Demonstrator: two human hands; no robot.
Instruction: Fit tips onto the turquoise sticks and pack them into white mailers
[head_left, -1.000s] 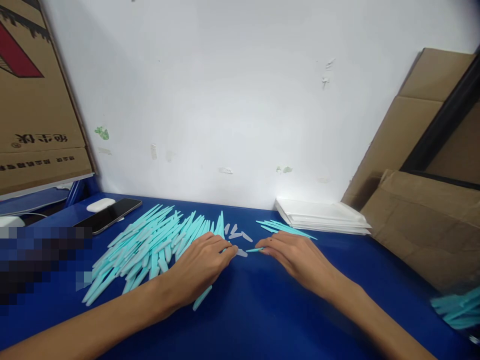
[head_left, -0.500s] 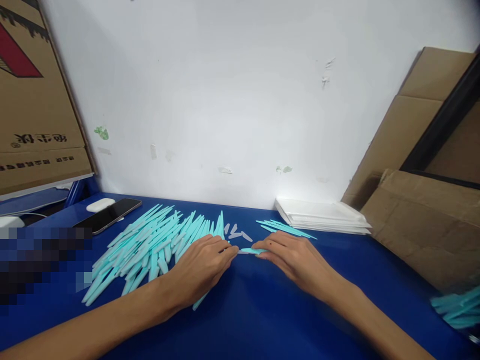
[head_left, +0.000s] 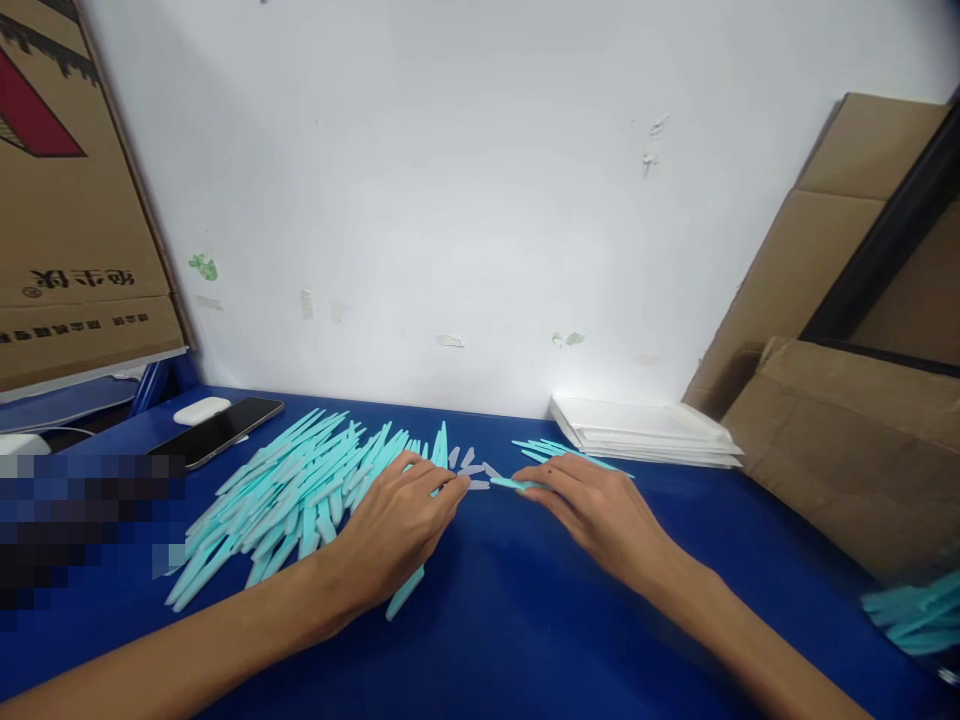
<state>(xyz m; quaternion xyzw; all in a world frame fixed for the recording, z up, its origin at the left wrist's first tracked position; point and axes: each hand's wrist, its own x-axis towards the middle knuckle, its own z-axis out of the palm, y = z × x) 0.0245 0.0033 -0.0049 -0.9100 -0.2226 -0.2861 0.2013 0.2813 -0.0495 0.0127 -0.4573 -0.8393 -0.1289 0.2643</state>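
Observation:
My left hand (head_left: 412, 510) is closed, its fingertips pinching a small translucent cap (head_left: 478, 485) just above the blue table. Opposite it, my right hand (head_left: 592, 505) grips a slim turquoise eyebrow razor (head_left: 508, 483), its exposed end pointing left toward the cap. A narrow gap separates the two parts. Several loose translucent caps (head_left: 469, 458) lie just beyond my left fingertips. A large pile of capped turquoise razors (head_left: 300, 490) spreads to the left, partly hidden by my left hand. Behind my right hand is a small group of turquoise razors (head_left: 551, 450).
A stack of white trays or sheets (head_left: 645, 432) sits by the wall. At the left are a phone (head_left: 217, 432) and a white case (head_left: 201, 410). Cardboard (head_left: 817, 460) borders the right side, near more turquoise razors (head_left: 919, 615). A printed carton (head_left: 82, 230) stands at left.
The translucent cap and the turquoise razor, end to end before, are now apart. Both hands have shifted slightly toward the wall, and the cap is now beside the loose caps.

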